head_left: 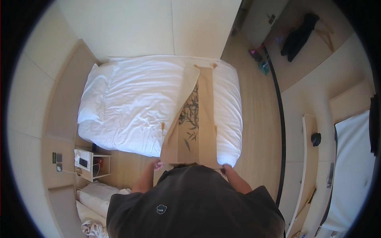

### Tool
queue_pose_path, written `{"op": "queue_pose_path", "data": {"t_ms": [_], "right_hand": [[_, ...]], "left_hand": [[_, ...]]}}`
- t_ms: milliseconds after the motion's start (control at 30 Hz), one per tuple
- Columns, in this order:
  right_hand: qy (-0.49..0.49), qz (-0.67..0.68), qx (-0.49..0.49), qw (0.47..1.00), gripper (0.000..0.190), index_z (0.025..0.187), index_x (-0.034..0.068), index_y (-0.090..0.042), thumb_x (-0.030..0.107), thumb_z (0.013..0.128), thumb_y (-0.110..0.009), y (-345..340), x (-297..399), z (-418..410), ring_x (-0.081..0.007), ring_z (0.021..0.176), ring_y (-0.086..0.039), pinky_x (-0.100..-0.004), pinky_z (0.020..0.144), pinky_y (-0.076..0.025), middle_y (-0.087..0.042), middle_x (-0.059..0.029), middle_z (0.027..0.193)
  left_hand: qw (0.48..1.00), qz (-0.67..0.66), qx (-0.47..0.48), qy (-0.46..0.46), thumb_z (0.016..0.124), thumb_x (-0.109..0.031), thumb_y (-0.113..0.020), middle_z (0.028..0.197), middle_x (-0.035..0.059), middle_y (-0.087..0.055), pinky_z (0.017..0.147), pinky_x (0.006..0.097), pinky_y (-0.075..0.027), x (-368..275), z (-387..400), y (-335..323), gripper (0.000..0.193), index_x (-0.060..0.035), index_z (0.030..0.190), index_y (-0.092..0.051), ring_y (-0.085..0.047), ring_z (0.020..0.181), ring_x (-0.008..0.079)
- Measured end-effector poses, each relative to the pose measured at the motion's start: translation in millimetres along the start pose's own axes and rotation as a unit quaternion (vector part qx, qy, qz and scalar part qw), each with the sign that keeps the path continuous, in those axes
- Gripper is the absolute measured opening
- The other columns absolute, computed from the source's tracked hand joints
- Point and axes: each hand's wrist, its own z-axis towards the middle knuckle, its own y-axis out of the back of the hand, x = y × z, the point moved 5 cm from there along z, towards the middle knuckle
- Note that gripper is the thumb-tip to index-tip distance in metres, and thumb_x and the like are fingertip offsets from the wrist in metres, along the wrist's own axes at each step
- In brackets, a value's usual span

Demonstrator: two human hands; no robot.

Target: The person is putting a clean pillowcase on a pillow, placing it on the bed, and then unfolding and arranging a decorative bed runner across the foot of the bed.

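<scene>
A long tan bed runner (207, 119) with a dark bamboo print lies across the foot half of the bed. Its far left part is folded over diagonally, showing the paler underside (187, 86). My left hand (158, 164) grips the near left corner, and my right hand (225, 169) grips the near right one. Between them the near edge hangs just past the mattress, partly hidden by my dark shirt. A golden tassel (162, 127) rests on the white duvet (134, 98) left of the runner.
A white pillow (95, 93) lies at the bed's left end. A bedside table (101, 168) carries a phone (83, 162) on a charging cable. A second bed with pillows (95, 193) is at lower left. A wall shelf (308, 148) runs along the right, beyond the wooden floor (259, 119).
</scene>
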Motion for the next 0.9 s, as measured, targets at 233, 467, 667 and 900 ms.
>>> {"op": "queue_pose_path", "data": {"t_ms": [233, 467, 667, 900], "right_hand": [[0.589, 0.115, 0.177, 0.78, 0.016, 0.078, 0.008, -0.064, 0.016, 0.087, -0.054, -108.5, 532.7, -253.0, -0.016, 0.066, -0.054, -0.0348, 0.06, -0.045, -0.061, -0.0041, 0.075], [0.78, 0.253, 0.278, 0.499, 0.022, 0.109, 0.001, -0.063, 0.016, 0.099, -0.051, 28.9, 597.9, -651.9, -0.0254, 0.106, -0.062, -0.0452, 0.096, -0.049, -0.067, -0.0117, 0.111], [0.794, 0.274, 0.237, 0.489, 0.02, 0.108, 0.002, -0.062, 0.017, 0.099, -0.052, 54.3, 532.7, -673.2, -0.0234, 0.101, -0.064, -0.0437, 0.088, -0.053, -0.067, -0.0112, 0.109], [0.731, 0.247, 0.191, 0.606, 0.018, 0.105, 0.004, -0.062, 0.02, 0.098, -0.056, 30.5, 443.2, -585.9, -0.0192, 0.097, -0.065, -0.0392, 0.081, -0.056, -0.067, -0.0077, 0.106]], "left_hand": [[0.811, 0.164, -0.083, -0.555, 0.09, -0.018, -0.053, 0.084, 0.0072, -0.065, 0.063, 0.0342, -0.049, -499.3, -171.4, 9.1, 0.018, -0.0042, 0.094, -0.065, -0.058, 0.065, 0.018], [0.586, -0.172, 0.179, -0.771, 0.101, -0.017, -0.048, 0.107, 0.0094, -0.067, 0.094, 0.0362, -0.05, -574.3, -642.5, -58.9, 0.024, 0.0007, 0.11, -0.062, -0.062, 0.102, 0.0207], [0.563, -0.253, 0.197, -0.762, 0.102, -0.016, -0.047, 0.121, 0.0169, -0.061, 0.103, 0.0444, -0.046, -506.1, -645.4, -66.8, 0.03, 0.0072, 0.12, -0.053, -0.059, 0.113, 0.0284], [0.618, -0.28, 0.182, -0.712, 0.098, -0.016, -0.054, 0.119, 0.0136, -0.062, 0.101, 0.0384, -0.044, -407.8, -533.1, -40.5, 0.028, 0.0044, 0.116, -0.058, -0.057, 0.115, 0.0239]]}}
